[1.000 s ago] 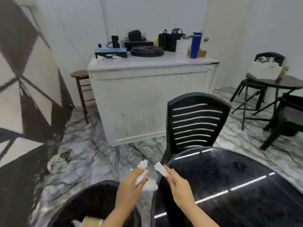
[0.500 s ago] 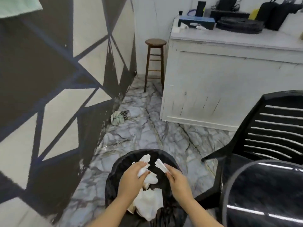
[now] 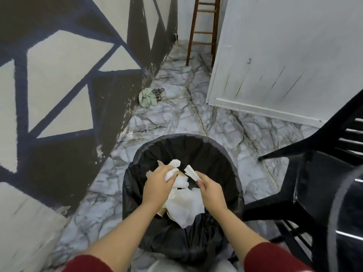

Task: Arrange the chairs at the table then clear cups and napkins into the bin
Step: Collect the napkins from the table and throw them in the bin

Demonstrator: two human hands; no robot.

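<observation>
Both my hands hover over the open mouth of a round bin (image 3: 222, 148) lined with a black bag. My left hand (image 3: 157, 185) is closed around a crumpled white napkin (image 3: 172, 169). My right hand (image 3: 211, 190) pinches a smaller folded white napkin (image 3: 191, 171) between its fingertips. Below my hands, inside the bin, lie several white napkins (image 3: 186, 207) and some brownish paper. A black slatted chair (image 3: 314, 173) stands to the right of the bin, and the rim of the dark round table (image 3: 341, 218) shows at the lower right.
A white counter panel (image 3: 284, 55) stands behind the bin at the upper right, with a wooden stool (image 3: 202, 32) beside it. A patterned black-and-cream wall runs along the left. A green cloth (image 3: 147, 97) lies on the marble floor by the wall.
The view has swung left and down from the table to the bin. Both hands, still holding their napkins, now sit directly above the bin's opening.
</observation>
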